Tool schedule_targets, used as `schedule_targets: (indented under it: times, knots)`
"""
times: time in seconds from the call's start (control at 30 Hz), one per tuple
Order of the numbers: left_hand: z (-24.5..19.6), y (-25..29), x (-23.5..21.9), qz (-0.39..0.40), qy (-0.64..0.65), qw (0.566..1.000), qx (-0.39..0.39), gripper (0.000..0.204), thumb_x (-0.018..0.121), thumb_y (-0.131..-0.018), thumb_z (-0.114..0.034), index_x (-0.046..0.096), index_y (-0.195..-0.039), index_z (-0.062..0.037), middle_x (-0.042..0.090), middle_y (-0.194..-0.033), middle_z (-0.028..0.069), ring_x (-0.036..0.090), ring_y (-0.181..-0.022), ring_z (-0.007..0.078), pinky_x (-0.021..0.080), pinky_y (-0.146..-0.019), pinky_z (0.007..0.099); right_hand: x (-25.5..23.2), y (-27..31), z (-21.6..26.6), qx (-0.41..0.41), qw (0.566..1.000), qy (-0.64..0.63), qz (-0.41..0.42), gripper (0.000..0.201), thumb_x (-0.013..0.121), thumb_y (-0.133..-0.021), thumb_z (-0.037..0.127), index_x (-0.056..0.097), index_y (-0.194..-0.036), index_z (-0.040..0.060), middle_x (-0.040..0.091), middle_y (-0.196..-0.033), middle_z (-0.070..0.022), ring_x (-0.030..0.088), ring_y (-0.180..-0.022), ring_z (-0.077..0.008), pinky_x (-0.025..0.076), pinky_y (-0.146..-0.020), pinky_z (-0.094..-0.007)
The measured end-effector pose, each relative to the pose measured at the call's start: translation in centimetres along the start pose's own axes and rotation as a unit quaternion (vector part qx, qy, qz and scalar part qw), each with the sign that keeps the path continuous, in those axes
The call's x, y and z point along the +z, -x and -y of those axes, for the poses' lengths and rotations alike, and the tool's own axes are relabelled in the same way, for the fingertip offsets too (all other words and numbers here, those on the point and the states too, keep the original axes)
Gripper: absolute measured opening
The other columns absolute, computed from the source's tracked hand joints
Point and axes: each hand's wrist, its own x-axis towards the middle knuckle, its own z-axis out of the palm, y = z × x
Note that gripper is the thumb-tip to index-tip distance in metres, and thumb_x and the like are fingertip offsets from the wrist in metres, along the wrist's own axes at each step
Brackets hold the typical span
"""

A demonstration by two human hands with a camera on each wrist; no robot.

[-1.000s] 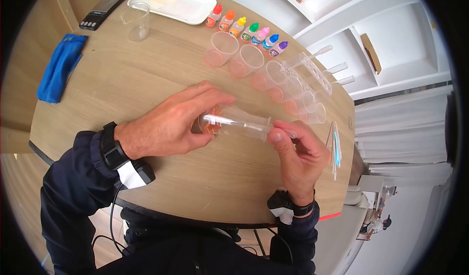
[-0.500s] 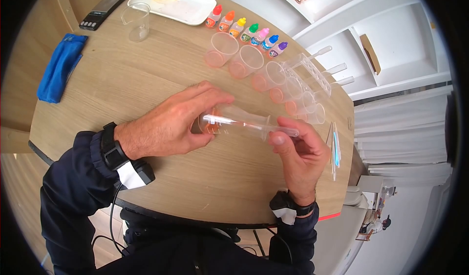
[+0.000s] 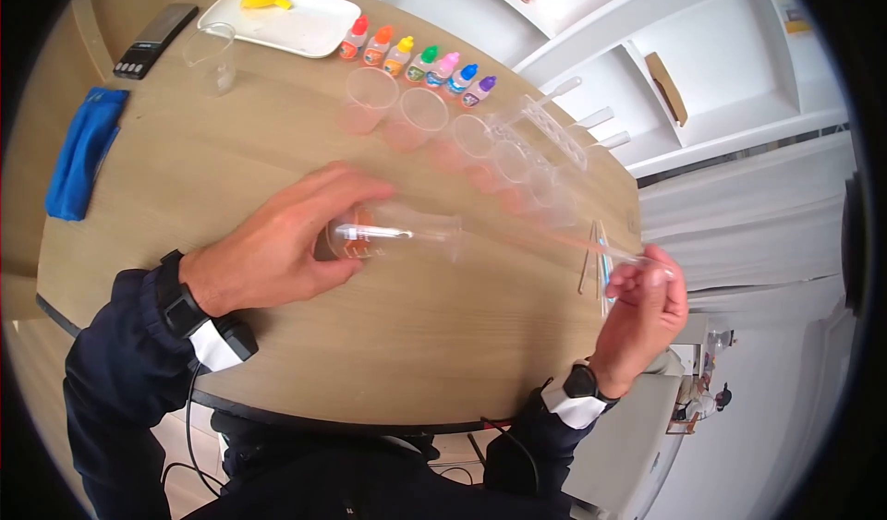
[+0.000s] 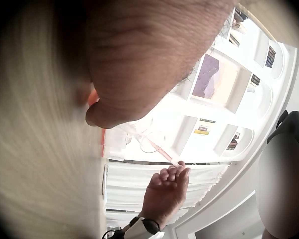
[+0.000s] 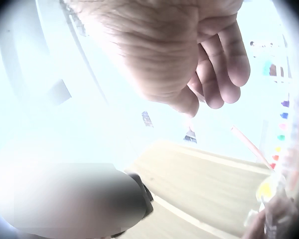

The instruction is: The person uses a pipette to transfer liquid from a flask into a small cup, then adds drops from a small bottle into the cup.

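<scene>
My left hand (image 3: 286,234) curls its thumb and fingers around the base of a clear conical flask (image 3: 420,234), which has orange-red in its bottom and its mouth toward the right. My right hand (image 3: 647,308) pinches the bulb end of a clear plastic dropper pipette (image 3: 591,246) above the table's right side. Reddish liquid shows in the pipette's stem (image 5: 251,147), whose tip points back toward the flask's mouth, apart from it. In the left wrist view, the pipette (image 4: 162,152) slants up from the right fingertips.
Several clear cups with pinkish bottoms (image 3: 423,118) stand in a row behind the flask. Behind them are dropper bottles with coloured caps (image 3: 397,58) and a clear rack (image 3: 554,132). A white tray (image 3: 319,35) with a yellow funnel, a beaker (image 3: 212,58), scale (image 3: 157,40) and blue cloth (image 3: 85,155) lie left.
My right hand has drawn the pipette out of the flask's mouth and moved right, with reddish liquid in the stem. The left hand still holds the flask. The head view has shifted.
</scene>
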Motion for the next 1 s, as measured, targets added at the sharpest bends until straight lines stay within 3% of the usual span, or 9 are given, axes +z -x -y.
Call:
schedule_targets:
  times: [0.07,0.2,0.47,0.67,0.8,1.0]
  knots:
    - [0.0,0.0,0.1,-0.002,0.004,1.0,-0.001,0.073,0.083,-0.082,0.007,0.06,-0.149,-0.0064,0.063,-0.13,0.0114,0.064,-0.11,0.027,0.055,-0.1,0.0381,-2.2,-0.9,-0.4,-0.006,0.995,0.013,-0.095,0.031,0.074,-0.107,0.018,0.072,-0.119,-0.01,0.072,-0.084,-0.0096,0.067,-0.074,-0.0152,0.052,-0.065,-0.0278]
    - [0.0,-0.1,0.1,-0.002,0.013,1.0,-0.002,0.073,0.083,-0.081,0.008,0.06,-0.148,-0.0061,0.063,-0.132,0.0122,0.065,-0.111,0.0272,0.056,-0.101,0.0377,-4.1,-2.0,-1.9,-0.007,0.981,0.118,-0.152,0.028,0.078,-0.106,0.02,0.076,-0.115,-0.0067,0.074,-0.09,-0.0093,0.067,-0.074,-0.0122,0.052,-0.065,-0.0267]
    - [0.0,-0.1,0.3,-0.004,0.007,1.0,-0.004,0.074,0.083,-0.079,0.01,0.059,-0.148,-0.0049,0.062,-0.134,0.0136,0.066,-0.115,0.0291,0.056,-0.103,0.0376,-3.3,-2.1,-5.2,-0.016,0.983,0.156,-0.096,0.014,0.082,-0.104,0.012,0.079,-0.104,-0.0022,0.076,-0.086,-0.0063,0.068,-0.075,-0.01,0.053,-0.066,-0.025]
    - [-0.1,0.0,0.1,-0.003,-0.007,1.0,-0.008,0.073,0.083,-0.079,0.01,0.059,-0.147,-0.0043,0.062,-0.133,0.0139,0.067,-0.115,0.0301,0.056,-0.103,0.038,-2.7,-1.9,-3.9,-0.028,0.974,0.175,-0.142,0.017,0.08,-0.105,0.014,0.078,-0.104,-0.0029,0.075,-0.088,-0.0081,0.067,-0.074,-0.0118,0.052,-0.065,-0.026]
    - [-0.1,0.0,0.0,-0.001,-0.011,1.0,-0.01,0.072,0.083,-0.08,0.009,0.059,-0.147,-0.0041,0.063,-0.13,0.0138,0.067,-0.114,0.0308,0.056,-0.102,0.0386,-3.0,-1.2,-2.4,-0.007,0.987,0.076,-0.138,0.025,0.078,-0.105,0.019,0.075,-0.109,-0.0056,0.074,-0.086,-0.0113,0.066,-0.07,-0.0139,0.052,-0.064,-0.0286]
    - [0.0,0.0,-0.1,0.001,-0.03,1.0,0.002,0.072,0.082,-0.081,0.007,0.059,-0.148,-0.004,0.063,-0.124,0.0124,0.066,-0.112,0.0295,0.056,-0.099,0.0386,1.0,1.2,-0.9,0.01,1.0,-0.016,0.0,0.026,0.079,-0.104,0.019,0.076,-0.112,-0.0062,0.074,-0.086,-0.0094,0.068,-0.071,-0.0155,0.053,-0.063,-0.0307]
